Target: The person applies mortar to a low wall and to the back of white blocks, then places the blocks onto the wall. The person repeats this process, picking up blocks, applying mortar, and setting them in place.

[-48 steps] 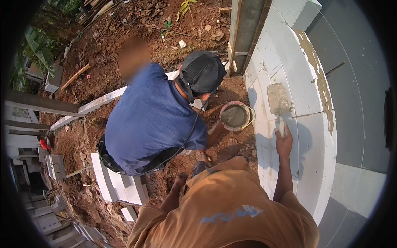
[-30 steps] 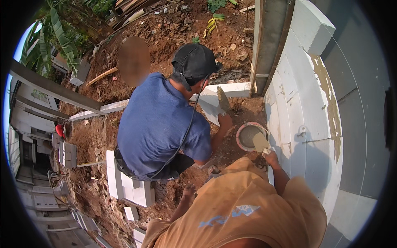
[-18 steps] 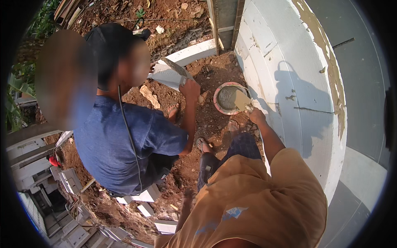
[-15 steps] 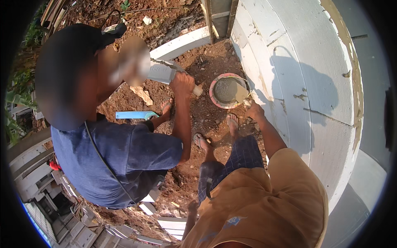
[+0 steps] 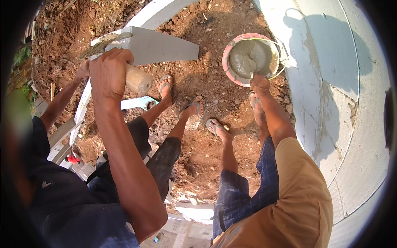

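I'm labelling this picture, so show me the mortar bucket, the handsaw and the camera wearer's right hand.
Mortar bucket (image 5: 226,63): head view, on the left side of its pink rim.
Handsaw (image 5: 133,103): head view, on its blade.
Right hand (image 5: 260,84): head view, on the back of the hand.

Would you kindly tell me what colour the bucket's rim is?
The bucket's rim is mostly pink, seen best in the head view.

A turquoise-handled saw (image 5: 134,103) lies left of the grip (image 5: 259,84) on reddish soil (image 5: 198,155). Ahead and left of the grip runs a low white wall (image 5: 159,11). Well apart, far left, show a small red thing (image 5: 73,159) and greenery (image 5: 23,57).
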`<state>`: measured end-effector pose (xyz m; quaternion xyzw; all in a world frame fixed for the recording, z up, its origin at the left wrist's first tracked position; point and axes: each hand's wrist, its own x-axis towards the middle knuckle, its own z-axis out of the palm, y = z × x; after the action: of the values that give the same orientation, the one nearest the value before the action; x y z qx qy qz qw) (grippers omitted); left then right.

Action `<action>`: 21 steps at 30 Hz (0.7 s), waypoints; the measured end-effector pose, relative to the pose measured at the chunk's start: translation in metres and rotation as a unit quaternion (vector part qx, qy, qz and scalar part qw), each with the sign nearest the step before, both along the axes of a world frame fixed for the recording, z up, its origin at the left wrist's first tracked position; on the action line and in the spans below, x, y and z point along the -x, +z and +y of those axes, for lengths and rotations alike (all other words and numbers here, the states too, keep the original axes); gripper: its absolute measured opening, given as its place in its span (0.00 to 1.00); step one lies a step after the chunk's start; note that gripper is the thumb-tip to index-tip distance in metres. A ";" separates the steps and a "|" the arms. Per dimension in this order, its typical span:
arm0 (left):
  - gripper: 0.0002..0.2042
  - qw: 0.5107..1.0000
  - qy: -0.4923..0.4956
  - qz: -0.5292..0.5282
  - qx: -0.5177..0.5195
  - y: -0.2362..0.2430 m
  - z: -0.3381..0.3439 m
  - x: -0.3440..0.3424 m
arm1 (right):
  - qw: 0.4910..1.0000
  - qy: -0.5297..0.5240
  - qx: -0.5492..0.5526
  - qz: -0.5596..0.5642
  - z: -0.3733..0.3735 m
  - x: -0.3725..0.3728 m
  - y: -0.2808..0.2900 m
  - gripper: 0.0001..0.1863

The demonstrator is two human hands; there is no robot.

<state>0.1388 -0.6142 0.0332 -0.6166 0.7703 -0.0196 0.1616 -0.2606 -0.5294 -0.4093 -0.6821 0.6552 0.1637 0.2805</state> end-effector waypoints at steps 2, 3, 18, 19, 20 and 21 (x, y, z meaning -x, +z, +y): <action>0.03 0.996 -0.076 0.010 0.045 -0.013 0.003 0.014 | 0.995 -0.071 -0.075 0.004 -0.015 0.030 0.069 0.22; 0.04 0.995 -0.076 -0.026 0.063 0.001 0.039 0.007 | 0.995 -0.059 -0.077 -0.031 -0.019 0.019 0.089 0.24; 0.06 0.651 0.505 0.505 -0.256 -0.005 0.577 0.156 | 0.840 -0.349 -0.028 -0.415 0.076 0.100 0.545 0.27; 0.06 0.657 0.490 0.513 -0.254 -0.006 0.569 0.148 | 0.841 -0.336 0.018 -0.424 0.084 0.109 0.585 0.27; 0.06 0.664 0.476 0.519 -0.252 -0.008 0.558 0.137 | 0.840 -0.325 0.065 -0.430 0.094 0.120 0.625 0.27; 0.06 0.670 0.462 0.525 -0.249 -0.007 0.549 0.127 | 0.821 -0.332 0.093 -0.455 0.101 0.131 0.648 0.26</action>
<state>0.0119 -0.0650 0.0259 -0.7393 0.3210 0.5767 -0.1334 -0.3916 -0.4282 0.2384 -0.4429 0.6521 -0.3304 0.5191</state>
